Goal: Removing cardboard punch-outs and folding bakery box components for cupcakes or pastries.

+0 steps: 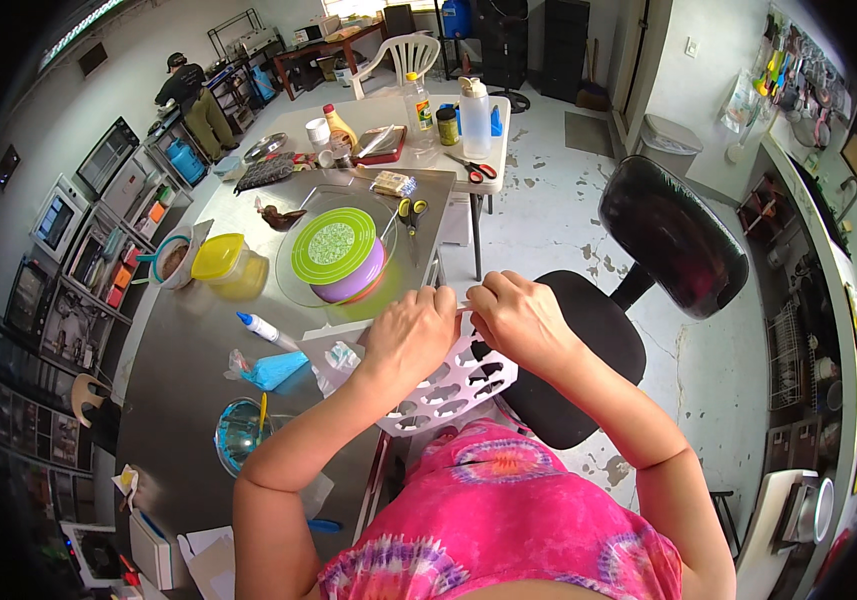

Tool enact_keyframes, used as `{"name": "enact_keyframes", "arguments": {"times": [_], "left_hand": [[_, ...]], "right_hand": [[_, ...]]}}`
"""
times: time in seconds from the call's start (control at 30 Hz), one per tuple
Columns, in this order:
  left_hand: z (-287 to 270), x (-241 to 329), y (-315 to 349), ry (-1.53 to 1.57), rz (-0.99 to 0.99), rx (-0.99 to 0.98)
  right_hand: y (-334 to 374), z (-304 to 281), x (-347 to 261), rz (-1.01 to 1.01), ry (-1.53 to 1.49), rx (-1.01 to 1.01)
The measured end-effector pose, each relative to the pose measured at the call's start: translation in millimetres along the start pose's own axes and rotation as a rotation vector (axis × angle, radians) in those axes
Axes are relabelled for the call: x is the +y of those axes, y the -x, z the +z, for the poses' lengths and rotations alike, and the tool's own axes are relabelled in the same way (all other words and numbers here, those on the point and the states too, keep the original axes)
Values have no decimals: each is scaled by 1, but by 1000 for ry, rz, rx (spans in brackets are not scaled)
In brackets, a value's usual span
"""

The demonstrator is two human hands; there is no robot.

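Observation:
Both hands pinch the upper edge of a white cardboard insert (464,388) cut with several round, tabbed holes. It hangs in front of my body at the table's near edge. My left hand (416,332) is closed on the edge, and my right hand (518,318) grips it just to the right, the fingertips nearly meeting. Left of the insert lie a blue-filled piping bag (276,371) and a white bottle with a blue cap (268,330). A bowl with blue mixture (236,440) has a yellow-handled tool (263,408) in it.
A green round lid (333,246) tops a purple container on the steel table (173,370). Yellow-lidded tub (233,268), scissors (411,214) and a farther white table (496,150) with bottles stand beyond. A black chair (573,360) is close right. Another person (193,100) works far left.

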State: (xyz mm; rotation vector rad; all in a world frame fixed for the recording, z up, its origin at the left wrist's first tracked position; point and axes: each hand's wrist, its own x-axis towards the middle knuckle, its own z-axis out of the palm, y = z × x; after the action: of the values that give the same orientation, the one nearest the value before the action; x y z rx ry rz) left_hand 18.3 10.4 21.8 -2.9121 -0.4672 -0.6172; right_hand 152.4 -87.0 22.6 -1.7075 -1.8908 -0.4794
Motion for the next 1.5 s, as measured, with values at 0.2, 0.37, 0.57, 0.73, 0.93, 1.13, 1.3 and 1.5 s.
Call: {"name": "enact_keyframes", "arguments": {"times": [0.2,0.37,0.57,0.73,0.93,1.13,1.3,1.5], "left_hand": [[7,-5,-2,8,3,13],[10,-3,-4,-7,5,48],[10,-2,-7,2,8,29],[7,0,-12,2,-7,2],[0,-10,-12,7,-27,12],[3,-11,-7,189,-131,111],[-1,-3,-11,190,-133,207],[6,2,-10,144,-214,120]], "right_hand": [[-3,6,3,13,88,6],[-3,8,6,1,85,9],[-4,8,9,2,70,31],[-3,12,16,5,85,34],[-9,2,17,55,-104,101],[0,18,13,416,-477,121],[-7,28,11,273,-260,208],[-8,42,16,211,-136,305]]}}
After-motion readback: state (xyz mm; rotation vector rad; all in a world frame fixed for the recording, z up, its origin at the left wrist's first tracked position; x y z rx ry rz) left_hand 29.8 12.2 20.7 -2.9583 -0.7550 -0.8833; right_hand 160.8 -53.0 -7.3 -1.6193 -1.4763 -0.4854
